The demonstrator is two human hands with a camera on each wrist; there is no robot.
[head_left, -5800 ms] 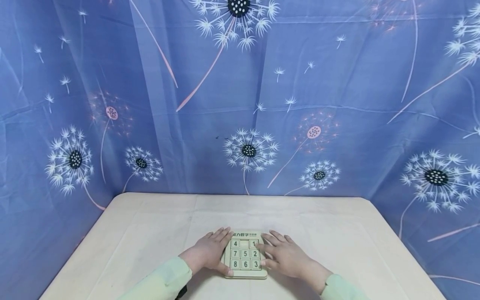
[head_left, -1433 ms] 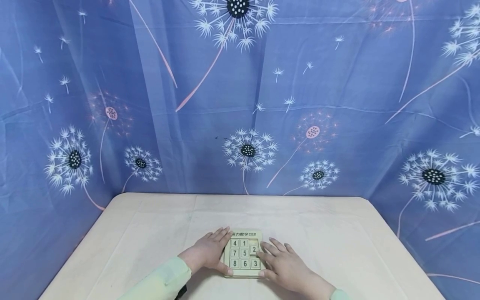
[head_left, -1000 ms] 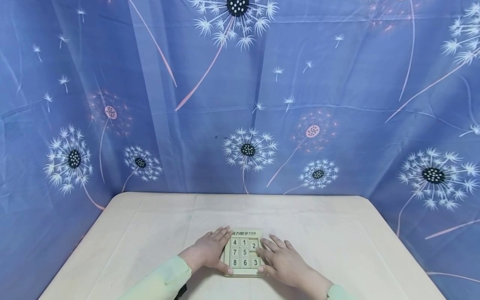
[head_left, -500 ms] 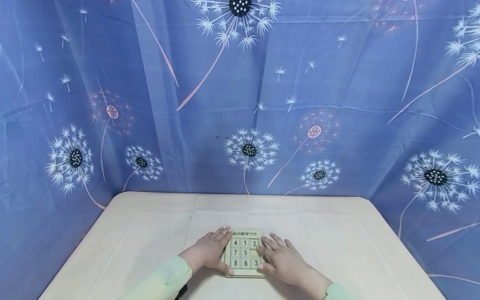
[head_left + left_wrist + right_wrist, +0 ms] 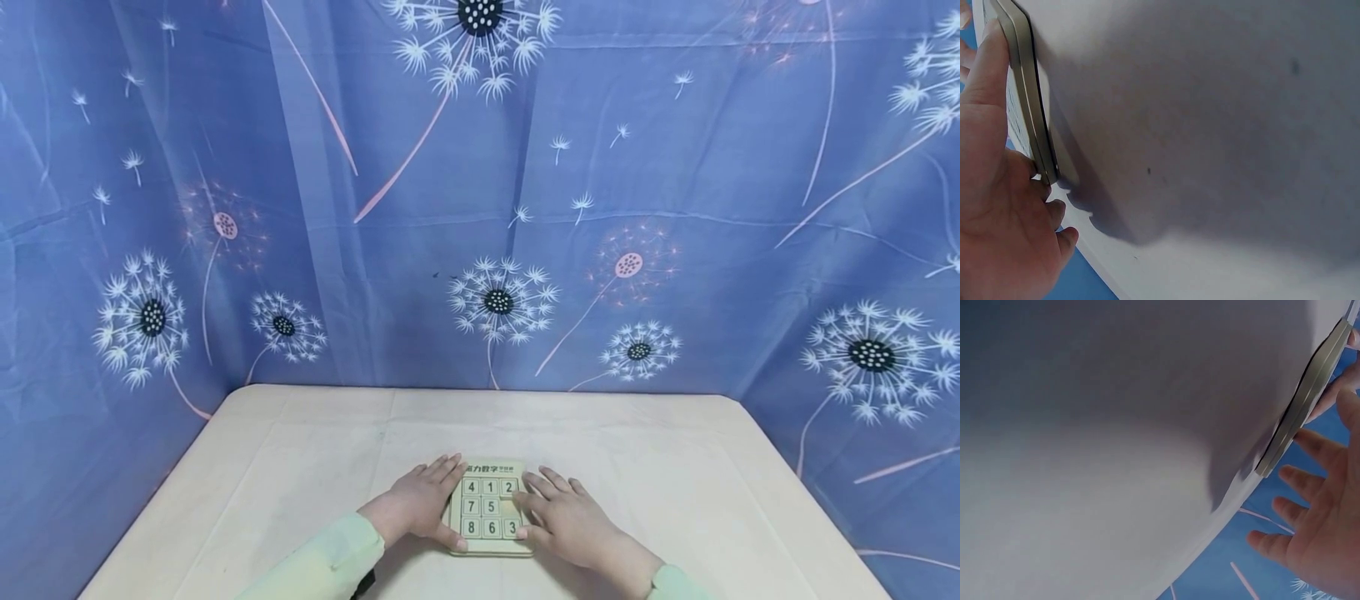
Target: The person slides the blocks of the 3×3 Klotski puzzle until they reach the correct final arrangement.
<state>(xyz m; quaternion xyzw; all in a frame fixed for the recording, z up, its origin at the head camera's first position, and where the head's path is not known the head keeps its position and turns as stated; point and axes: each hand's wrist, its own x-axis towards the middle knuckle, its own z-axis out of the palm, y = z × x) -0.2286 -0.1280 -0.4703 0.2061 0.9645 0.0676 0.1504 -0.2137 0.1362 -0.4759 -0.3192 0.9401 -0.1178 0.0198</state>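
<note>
A pale wooden number slide puzzle (image 5: 491, 547) lies flat near the table's front. Its rows read 4, 1, 2; then 7, 5 and a gap at the right; then 8, 6, 3. My left hand (image 5: 422, 502) holds the frame's left side, thumb on the near corner and fingers at the far corner. The right hand (image 5: 573, 521) lies over the right edge with its fingers spread. Its index fingertip is by the gap just below the 2 tile (image 5: 508, 487), and its thumb tip overlaps the 3 tile (image 5: 512, 527). In the right wrist view, its other fingers stand off the frame's edge.
A cream-covered table (image 5: 300, 450) with rounded far corners surrounds the puzzle. Blue cloth (image 5: 390, 317) printed with dandelions hangs behind it and along both sides. Pale green sleeves (image 5: 322, 560) cover the forearms.
Since the oldest frame, the 1 tile has slid left into the top middle. The 2 tile has moved up to the top right, leaving the gap beneath it. The left hand stays put.
</note>
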